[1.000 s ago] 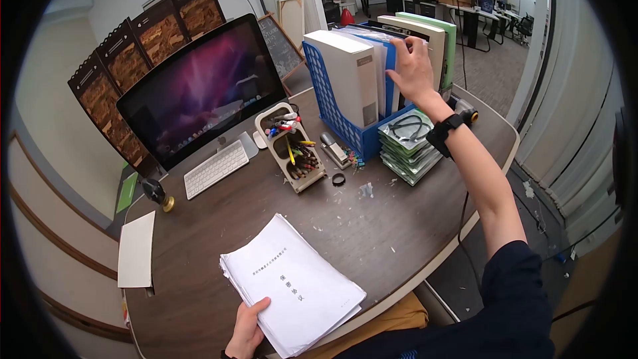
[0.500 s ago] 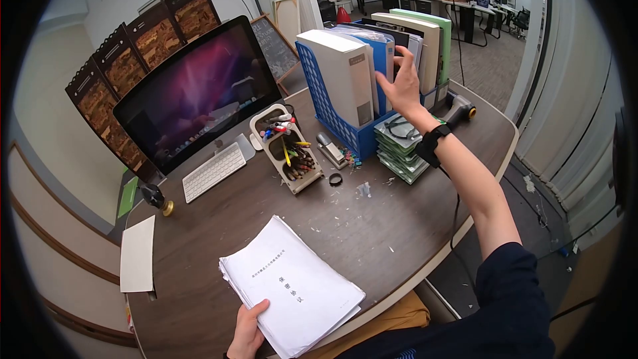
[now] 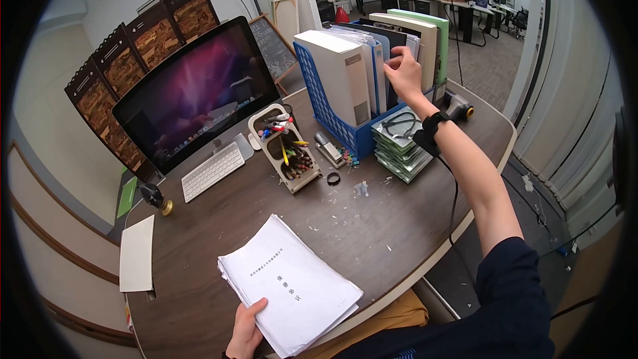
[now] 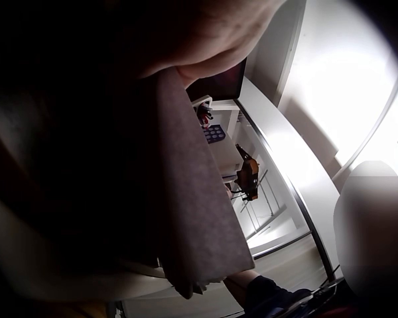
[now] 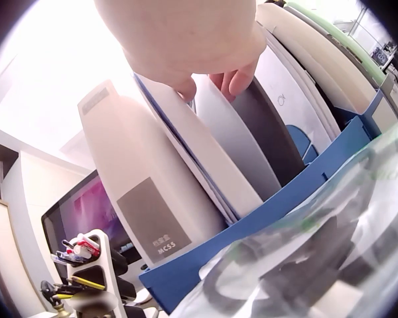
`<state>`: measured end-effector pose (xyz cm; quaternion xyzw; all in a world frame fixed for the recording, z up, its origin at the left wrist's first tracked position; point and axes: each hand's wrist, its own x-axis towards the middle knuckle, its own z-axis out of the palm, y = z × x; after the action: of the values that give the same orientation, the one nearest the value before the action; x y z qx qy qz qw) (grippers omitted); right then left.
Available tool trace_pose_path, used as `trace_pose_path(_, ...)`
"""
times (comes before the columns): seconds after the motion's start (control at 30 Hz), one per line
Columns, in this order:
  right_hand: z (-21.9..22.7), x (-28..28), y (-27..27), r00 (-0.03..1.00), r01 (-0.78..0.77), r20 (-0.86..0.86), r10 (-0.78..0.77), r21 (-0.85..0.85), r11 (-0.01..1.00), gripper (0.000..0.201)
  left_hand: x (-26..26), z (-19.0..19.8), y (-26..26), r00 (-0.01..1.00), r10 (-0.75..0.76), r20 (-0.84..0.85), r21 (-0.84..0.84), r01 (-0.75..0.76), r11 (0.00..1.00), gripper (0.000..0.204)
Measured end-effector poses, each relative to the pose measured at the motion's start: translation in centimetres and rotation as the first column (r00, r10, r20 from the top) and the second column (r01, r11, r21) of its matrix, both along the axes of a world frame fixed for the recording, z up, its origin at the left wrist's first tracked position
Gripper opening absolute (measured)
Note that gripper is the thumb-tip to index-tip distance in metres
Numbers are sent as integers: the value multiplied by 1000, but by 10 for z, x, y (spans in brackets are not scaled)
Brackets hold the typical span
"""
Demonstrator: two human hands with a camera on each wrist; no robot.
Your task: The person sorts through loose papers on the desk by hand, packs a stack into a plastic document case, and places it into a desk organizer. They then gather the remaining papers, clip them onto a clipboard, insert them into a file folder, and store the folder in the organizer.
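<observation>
My left hand holds a thick stack of printed papers by its near left corner, thumb on top. In the left wrist view the stack's edge runs down from the hand. My right hand is up at the folders in a blue file rack. Its thumb and curled fingers pinch the upper edge of a blue folder, whose pale cover shows between them in the right wrist view. A white box file stands left of that folder; a black folder is on its right.
Plastic-bagged packets with cables are piled before the rack. A pen organizer, a stapler and a black tape ring stand nearby. The monitor and keyboard are left; paper scraps lie mid-table.
My right hand has come down from the folder tops to the blue folder's edge, and its fingers have curled in. The blue folder's cover has swung apart slightly. The left hand keeps its hold.
</observation>
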<state>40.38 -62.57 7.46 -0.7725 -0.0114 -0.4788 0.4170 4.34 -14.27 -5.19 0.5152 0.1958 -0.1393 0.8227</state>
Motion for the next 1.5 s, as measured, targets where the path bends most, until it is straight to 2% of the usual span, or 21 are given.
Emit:
trace_pose_path(0.03, -2, 7, -5, 1000, 0, 1, 0, -1, 1000, 38, 0, -2, 1, 1000, 0, 6, -1, 0, 1000, 55)
trace_pose_path(0.1, -5, 21, -11, 949, 16, -307, -66, -161, 987, 29, 0, -2, 1, 1000, 3, 14, -3, -3, 1000, 55)
trace_pose_path(0.13, -8, 27, -11, 935, 30, -347, -77, -139, 990, 22, 0, -1, 1, 1000, 3, 15, -5, -3, 1000, 54)
trace_pose_path(0.23, -6, 35, -11, 925, 19, -376, -53, -93, 995, 20, -2, -2, 2, 1000, 5, 20, -16, -5, 1000, 53)
trace_pose_path(0.3, 4, 26, -9, 947, 61, -308, -94, -116, 991, 18, -1, -2, 4, 1000, 4, 28, -21, -3, 1000, 52)
trace_pose_path(0.4, 19, 22, -12, 987, 162, 14, -162, -168, 972, 16, -3, -3, 4, 1000, 8, 13, -21, -7, 1000, 53)
trace_pose_path(0.53, 76, -18, -11, 997, 40, 69, -33, -101, 994, 19, -3, 2, -1, 999, 9, 36, 0, -9, 1000, 54)
trace_pose_path(0.57, 88, -26, -13, 981, 55, 189, -34, -107, 993, 19, -4, 2, -2, 999, 7, 48, 22, -8, 1000, 54)
trace_pose_path(0.67, 123, -54, -15, 837, 110, 547, 8, -183, 977, 12, -5, 4, -3, 996, -5, 85, 22, 3, 1000, 54)
trace_pose_path(0.73, 145, -76, -11, 667, 27, 736, 119, -184, 983, 9, -6, 6, -3, 996, -2, 88, 12, 0, 1000, 54)
trace_pose_path(0.8, 161, -123, 9, 579, -35, 802, 148, -157, 987, 14, -6, 6, -4, 996, 11, 84, -4, -11, 1000, 53)
trace_pose_path(0.9, 173, -177, 42, 480, -148, 818, 316, -279, 949, 19, -4, 4, -4, 996, 52, 75, -13, -51, 999, 50)
trace_pose_path(0.97, 162, -201, 67, 504, -321, 753, 424, -293, 901, 21, -4, 1, -3, 995, 29, 99, 16, -30, 999, 47)
trace_pose_path(1.03, 138, -218, 92, 544, -603, 607, 580, -198, 773, 20, -4, -3, 2, 992, 34, 118, -5, -33, 999, 47)
trace_pose_path(1.1, 105, -219, 105, 550, -802, 391, 738, -2, 598, 19, -4, -3, 6, 992, 82, 93, -10, -81, 997, 46)
trace_pose_path(1.13, 91, -219, 118, 513, -858, 255, 820, 134, 495, 22, -7, -1, 10, 992, 86, 91, -8, -86, 996, 45)
trace_pose_path(1.2, 63, -220, 139, 533, -802, -35, 845, 299, 518, 34, -20, 9, 26, 988, 126, 91, 27, -129, 991, 45)
trace_pose_path(1.27, 24, -212, 151, 355, -798, -238, 904, 426, 426, 37, -34, 14, 48, 976, 174, 133, 80, -186, 979, 46)
trace_pose_path(1.37, -37, -211, 177, 126, -689, -325, 937, 651, 318, 35, -57, 27, 91, 923, 289, 255, 166, -336, 927, 48)
trace_pose_path(1.43, -70, -217, 203, 92, -629, -310, 946, 719, 296, 34, -74, 38, 118, 872, 359, 332, 258, -450, 855, 52)
trace_pose_path(1.5, -93, -222, 217, 3, -616, -374, 927, 730, 296, 31, -90, 50, 144, 823, 403, 399, 332, -540, 773, 51)
